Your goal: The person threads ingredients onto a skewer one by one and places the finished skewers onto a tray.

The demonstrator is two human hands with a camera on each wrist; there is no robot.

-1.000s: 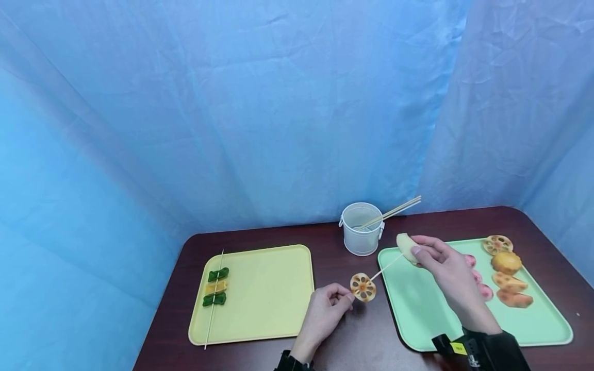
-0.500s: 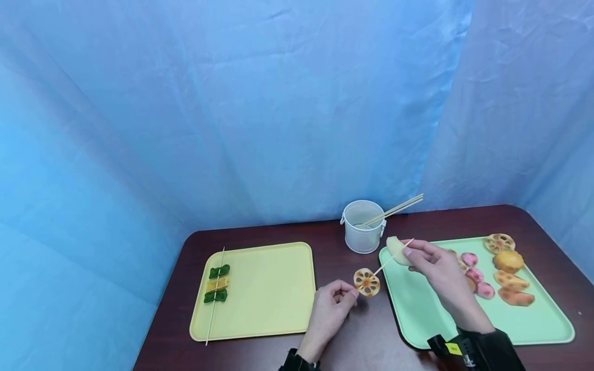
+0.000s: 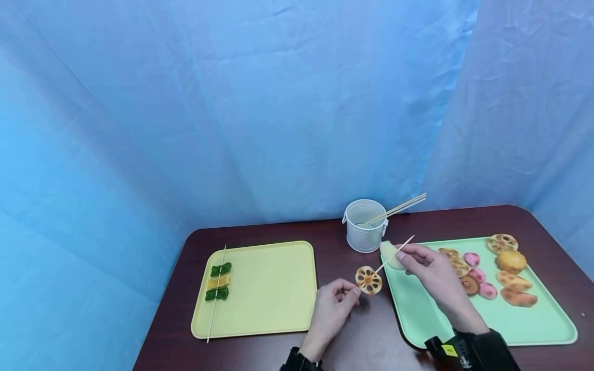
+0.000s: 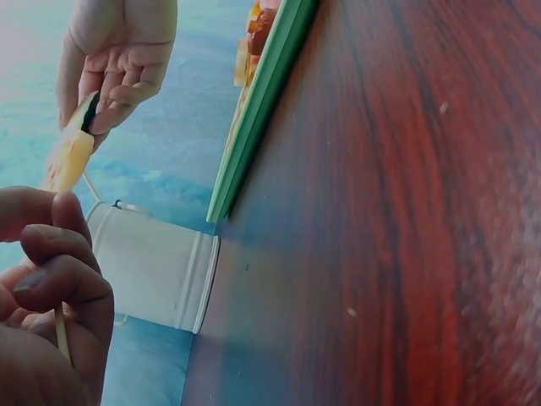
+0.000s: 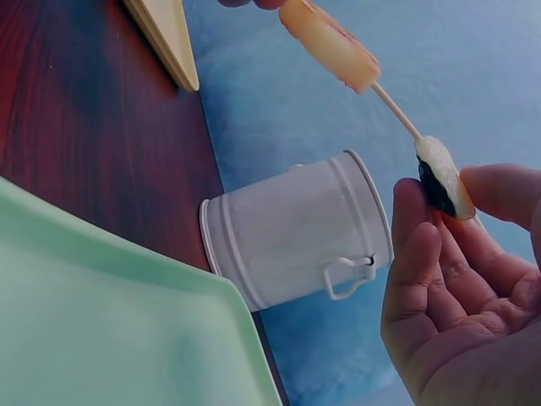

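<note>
In the head view my left hand (image 3: 333, 309) grips a thin wooden skewer (image 3: 381, 267) just below a browned lotus root slice (image 3: 368, 281) threaded on it. The skewer's lower end shows between curled fingers in the left wrist view. My right hand (image 3: 429, 273) pinches a pale slice (image 3: 392, 255) between thumb and fingers. Dark skin edges this pale slice (image 5: 444, 178) in the right wrist view; its exact kind is unclear. The skewer passes through it and its tip sticks out beyond. Bare skewer separates the pale slice from the lotus root slice, seen edge-on there.
At left, a yellow tray (image 3: 269, 288) bears a finished-looking skewer of green and yellow pieces (image 3: 218, 281). A white bucket (image 3: 365, 234) with several skewers (image 3: 399, 207) stands behind. The green tray (image 3: 547, 330) at right carries lotus slices, pink pieces (image 3: 487, 290) and browned pieces (image 3: 512, 281).
My right hand has moved left and slightly down, bringing the pale slice onto the skewer and nearer the lotus root slice. The skewer's tip now shows past it. The left hand has barely moved.
</note>
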